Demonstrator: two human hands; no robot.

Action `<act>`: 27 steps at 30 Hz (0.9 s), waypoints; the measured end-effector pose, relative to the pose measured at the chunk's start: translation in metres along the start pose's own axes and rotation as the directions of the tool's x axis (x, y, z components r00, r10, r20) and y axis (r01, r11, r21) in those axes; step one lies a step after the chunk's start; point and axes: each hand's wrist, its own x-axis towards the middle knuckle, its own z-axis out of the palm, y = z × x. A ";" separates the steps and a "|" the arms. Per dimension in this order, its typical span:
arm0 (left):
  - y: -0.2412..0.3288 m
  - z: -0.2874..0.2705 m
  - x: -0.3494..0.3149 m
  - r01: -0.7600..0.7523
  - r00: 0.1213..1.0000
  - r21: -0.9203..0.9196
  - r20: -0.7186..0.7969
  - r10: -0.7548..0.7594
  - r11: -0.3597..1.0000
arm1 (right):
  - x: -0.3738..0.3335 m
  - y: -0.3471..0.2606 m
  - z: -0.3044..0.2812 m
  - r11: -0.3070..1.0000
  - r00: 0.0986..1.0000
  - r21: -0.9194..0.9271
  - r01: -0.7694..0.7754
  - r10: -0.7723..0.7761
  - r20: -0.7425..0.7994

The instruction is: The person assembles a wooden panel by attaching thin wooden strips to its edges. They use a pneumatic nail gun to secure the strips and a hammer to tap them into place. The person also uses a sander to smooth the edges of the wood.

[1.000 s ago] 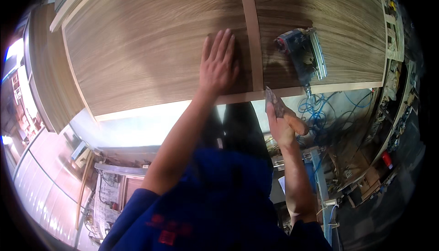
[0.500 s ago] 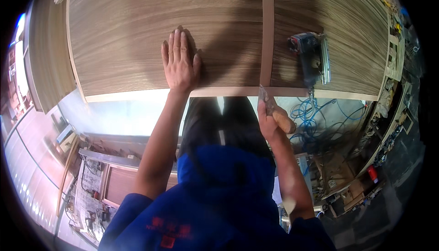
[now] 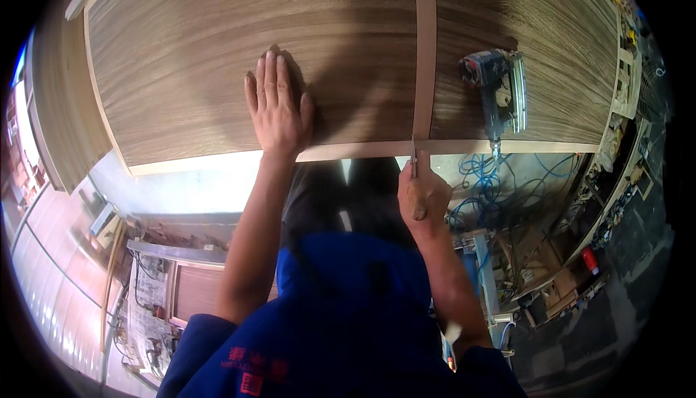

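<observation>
Loosely, blue hose coils below the pale-edged, wood-grained panel, on which the left hand lies flat; the right hand clasps a thin-bladed, brown-handled tool.

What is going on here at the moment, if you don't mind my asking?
A person's left hand lies flat on a wood-grain panel. Their right hand grips a brown-handled blade tool, its tip at the pale front edging, near where the dividing strip meets it; whether it touches is hard to tell. What looks like a nail gun lies right of the strip, in neither hand.
</observation>
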 end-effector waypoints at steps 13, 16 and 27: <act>-0.004 0.000 0.001 -0.032 0.999 -0.055 -0.026 0.031 0.998 | -0.001 0.008 0.011 0.994 0.997 -0.073 -0.078 0.076 -0.018; -0.003 0.001 0.002 -0.039 0.999 -0.058 -0.030 0.037 0.998 | -0.001 0.014 0.003 0.988 0.999 -0.151 -0.031 0.033 0.010; -0.001 -0.009 0.008 -0.009 0.998 -0.059 -0.057 0.005 0.998 | 0.053 -0.019 -0.046 0.697 0.975 0.684 -0.216 0.189 0.115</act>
